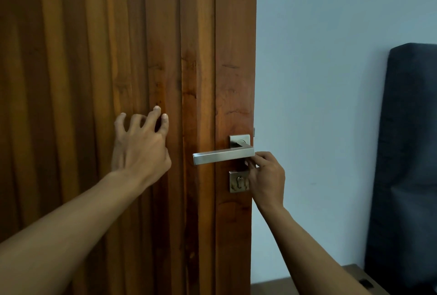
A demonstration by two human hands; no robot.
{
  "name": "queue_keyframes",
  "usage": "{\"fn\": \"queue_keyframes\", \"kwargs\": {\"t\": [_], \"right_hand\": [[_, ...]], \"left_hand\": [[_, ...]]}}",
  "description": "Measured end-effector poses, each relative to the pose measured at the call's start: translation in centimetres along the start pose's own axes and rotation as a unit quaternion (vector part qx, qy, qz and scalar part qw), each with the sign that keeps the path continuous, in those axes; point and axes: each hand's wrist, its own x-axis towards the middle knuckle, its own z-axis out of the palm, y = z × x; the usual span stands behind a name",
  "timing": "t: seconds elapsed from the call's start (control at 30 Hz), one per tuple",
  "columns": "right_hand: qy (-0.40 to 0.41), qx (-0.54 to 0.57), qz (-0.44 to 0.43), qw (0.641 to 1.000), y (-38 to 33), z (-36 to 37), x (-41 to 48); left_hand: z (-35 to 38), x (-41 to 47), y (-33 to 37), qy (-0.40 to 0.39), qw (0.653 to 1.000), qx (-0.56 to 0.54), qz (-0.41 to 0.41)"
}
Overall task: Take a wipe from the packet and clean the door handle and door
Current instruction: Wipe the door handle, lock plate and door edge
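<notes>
A brown wooden door (94, 58) with vertical grooves fills the left half of the view. Its steel lever door handle (222, 156) sits near the door's right edge, with a keyhole plate (237, 182) just below. My left hand (139, 143) is on the door panel left of the handle, fingers spread and bent, fingertips touching the wood. My right hand (266, 176) is just under the handle's right end, its curled fingertips touching the lever's underside. No wipe or packet is in view.
A pale blue wall (319, 82) lies right of the door. A dark upholstered panel (411, 153) stands against it at the far right. A brown wooden surface (354, 273) shows at the bottom right.
</notes>
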Motion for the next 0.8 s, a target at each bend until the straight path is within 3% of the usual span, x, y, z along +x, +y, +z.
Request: {"fn": "queue_keyframes", "kwargs": {"t": [0.23,0.47,0.57,0.8], "right_hand": [[-0.037,0.054,0.021,0.998,-0.7,-1.9,3.7],[-0.074,-0.015,-0.059,0.995,-1.9,-2.8,8.7],[-0.066,-0.051,-0.095,0.992,-2.6,-2.7,9.6],[-0.007,-0.051,-0.086,0.995,-4.3,-2.2,11.7]], "left_hand": [[-0.1,0.1,0.0,-0.001,1.0,-0.005,-0.003],[0.1,0.1,0.1,0.003,1.0,-0.014,-0.009],[0.1,0.1,0.1,0.005,1.0,-0.015,-0.007],[0.4,0.1,-0.1,0.016,0.999,-0.032,-0.003]]}}
